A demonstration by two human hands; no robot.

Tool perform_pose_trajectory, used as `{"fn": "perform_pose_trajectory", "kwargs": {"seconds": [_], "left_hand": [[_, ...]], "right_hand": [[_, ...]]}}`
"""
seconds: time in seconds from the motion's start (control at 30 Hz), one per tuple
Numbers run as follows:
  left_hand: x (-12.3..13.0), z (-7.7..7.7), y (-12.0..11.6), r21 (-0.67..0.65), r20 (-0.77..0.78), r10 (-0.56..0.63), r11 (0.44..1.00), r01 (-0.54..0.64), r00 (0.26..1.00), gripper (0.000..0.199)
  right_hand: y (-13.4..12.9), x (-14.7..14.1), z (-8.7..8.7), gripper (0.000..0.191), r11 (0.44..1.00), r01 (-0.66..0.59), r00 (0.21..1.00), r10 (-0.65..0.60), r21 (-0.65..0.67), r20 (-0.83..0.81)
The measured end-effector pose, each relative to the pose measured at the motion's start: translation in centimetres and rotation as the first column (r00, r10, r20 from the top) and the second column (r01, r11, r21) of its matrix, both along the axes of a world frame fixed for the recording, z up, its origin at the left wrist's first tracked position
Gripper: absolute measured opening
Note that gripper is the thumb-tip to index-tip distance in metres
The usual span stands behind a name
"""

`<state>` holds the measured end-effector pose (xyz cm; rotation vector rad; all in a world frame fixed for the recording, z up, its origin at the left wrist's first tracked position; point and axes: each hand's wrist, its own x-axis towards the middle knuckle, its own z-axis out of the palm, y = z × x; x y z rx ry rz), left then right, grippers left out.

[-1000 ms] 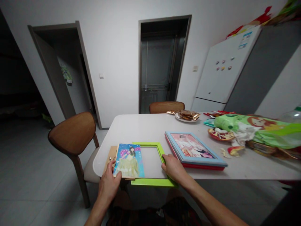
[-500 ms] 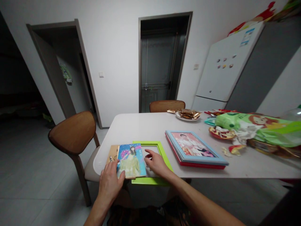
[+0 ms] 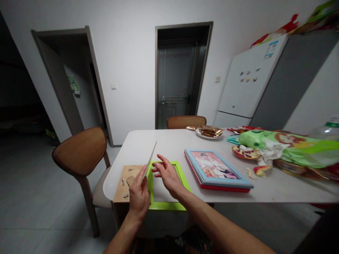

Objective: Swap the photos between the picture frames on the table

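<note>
My left hand point(image 3: 140, 195) grips a photo point(image 3: 151, 157), which stands nearly edge-on to me so its picture side is hardly visible. Facing it with fingers apart, my right hand point(image 3: 168, 175) hovers over a lime-green picture frame point(image 3: 182, 180) that lies flat at the table's near edge. Under and left of my left hand rests a brown backing board point(image 3: 119, 190) with small metal clips point(image 3: 123, 181) along its sides. To the right, a light-blue picture frame point(image 3: 194, 158) with a pink picture lies on top of a red one point(image 3: 225, 189).
A plate of gold-wrapped packets point(image 3: 209, 132) stands at the table's far side. On the right are a green tissue pack point(image 3: 267, 139), an opened pomegranate point(image 3: 245, 152) and peel scraps point(image 3: 262, 171). Wooden chairs stand left point(image 3: 82, 150) and behind point(image 3: 186, 122) the white table point(image 3: 144, 137).
My left hand has lifted the photo off the backing board and tilted it upright, uncovering the board and its clips. My right hand has shifted slightly left, fingers more spread.
</note>
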<state>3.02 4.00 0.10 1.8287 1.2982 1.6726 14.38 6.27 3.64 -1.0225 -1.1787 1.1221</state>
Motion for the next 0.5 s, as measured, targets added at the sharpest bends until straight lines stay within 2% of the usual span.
{"fn": "perform_pose_trajectory", "kwargs": {"seconds": [0.07, 0.13, 0.17, 0.23, 0.3, 0.37, 0.43, 0.5], "left_hand": [[1.0, 0.6, -0.3, -0.09, 0.245, 0.019, 0.996, 0.004, 0.969, 0.033], [2.2, 0.6, -0.4, -0.166, 0.435, 0.0, 0.983, 0.08, 0.901, 0.034], [2.7, 0.4, -0.4, -0.19, 0.496, -0.021, 0.973, 0.132, 0.868, 0.034], [3.4, -0.2, -0.3, -0.215, 0.555, -0.065, 0.952, 0.219, 0.829, 0.034], [3.3, -0.9, 0.0, -0.236, 0.545, -0.085, 0.939, 0.25, 0.834, 0.037], [2.6, -1.5, 0.4, -0.269, 0.482, -0.071, 0.936, 0.225, 0.873, 0.04], [1.6, -1.9, 0.7, -0.296, 0.346, -0.065, 0.939, 0.175, 0.936, 0.041], [0.8, -2.3, 0.6, -0.306, 0.138, -0.079, 0.945, 0.118, 0.987, 0.04]], "right_hand": [[-0.1, 0.6, -1.4, 0.054, 0.991, 0.045, 0.997, -0.036, -0.129, 0.072], [-0.1, 1.2, -2.9, 0.049, 0.965, 0.027, 0.999, -0.018, -0.262, 0.035], [-0.1, 1.5, -3.4, 0.046, 0.956, 0.005, 1.0, -0.01, -0.292, -0.014], [0.1, 2.4, -3.9, 0.041, 0.966, -0.002, 0.996, -0.02, -0.259, -0.083], [0.3, 3.7, -3.7, 0.041, 0.98, 0.058, 0.996, -0.07, -0.191, -0.055], [0.5, 5.3, -3.4, 0.043, 0.98, 0.107, 0.994, -0.105, -0.169, 0.019], [0.7, 6.8, -3.3, 0.044, 0.974, 0.13, 0.989, -0.114, -0.188, 0.093], [0.9, 7.8, -3.7, 0.044, 0.967, 0.136, 0.981, -0.1, -0.217, 0.167]]}}
